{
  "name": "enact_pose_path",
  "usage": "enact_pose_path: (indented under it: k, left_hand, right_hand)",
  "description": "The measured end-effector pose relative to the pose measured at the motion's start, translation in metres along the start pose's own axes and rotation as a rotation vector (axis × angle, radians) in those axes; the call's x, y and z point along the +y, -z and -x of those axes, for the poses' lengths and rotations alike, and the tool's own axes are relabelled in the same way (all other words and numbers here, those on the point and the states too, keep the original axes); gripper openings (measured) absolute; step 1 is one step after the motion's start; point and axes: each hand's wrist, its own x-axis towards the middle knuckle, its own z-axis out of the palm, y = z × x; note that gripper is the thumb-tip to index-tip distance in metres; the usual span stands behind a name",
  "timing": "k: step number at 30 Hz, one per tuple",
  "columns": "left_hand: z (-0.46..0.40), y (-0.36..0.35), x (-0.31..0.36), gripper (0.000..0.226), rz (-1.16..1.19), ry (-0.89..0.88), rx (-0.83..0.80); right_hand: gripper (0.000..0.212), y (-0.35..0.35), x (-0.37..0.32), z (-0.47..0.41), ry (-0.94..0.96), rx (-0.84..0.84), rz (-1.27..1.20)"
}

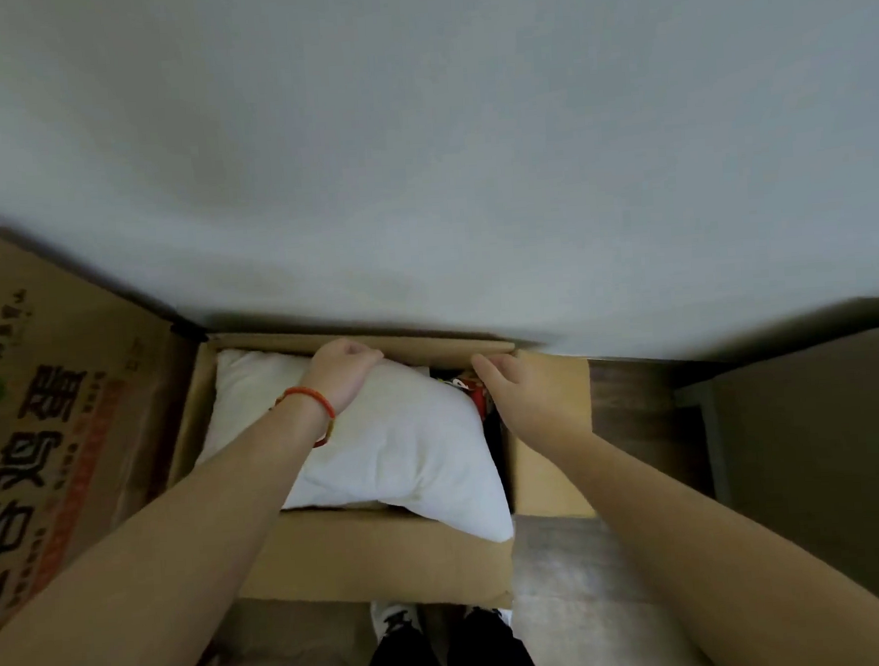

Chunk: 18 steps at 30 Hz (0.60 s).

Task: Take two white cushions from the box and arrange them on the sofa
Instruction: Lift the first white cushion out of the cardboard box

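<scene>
An open cardboard box [368, 553] stands on the floor against a white wall. A white cushion [403, 448] lies in it, its near right corner hanging over the front edge. My left hand [342, 374], with a red bracelet at the wrist, grips the cushion's far edge with curled fingers. My right hand [513, 395] hovers over the right side of the box, fingers apart, holding nothing, above a red item [477, 389] partly hidden beside the cushion. No second cushion and no sofa are visible.
A larger printed cardboard box [48, 449] stands to the left, touching the open one. A dark cabinet or furniture piece [813, 413] is at the right. My feet in dark shoes [446, 651] stand on the grey floor in front of the box.
</scene>
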Motion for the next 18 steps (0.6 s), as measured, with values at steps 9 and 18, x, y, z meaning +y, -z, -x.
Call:
enact_pose_path:
  k: [9, 18]
  left_hand:
    - [-0.111, -0.032, -0.07, 0.042, -0.16, 0.112, -0.06]
    - [-0.149, -0.047, -0.112, 0.123, -0.176, 0.342, -0.018]
  right_hand:
    - [0.063, -0.064, 0.097, -0.106, -0.201, 0.029, -0.068]
    - [0.085, -0.088, 0.171, -0.146, -0.524, 0.048, -0.22]
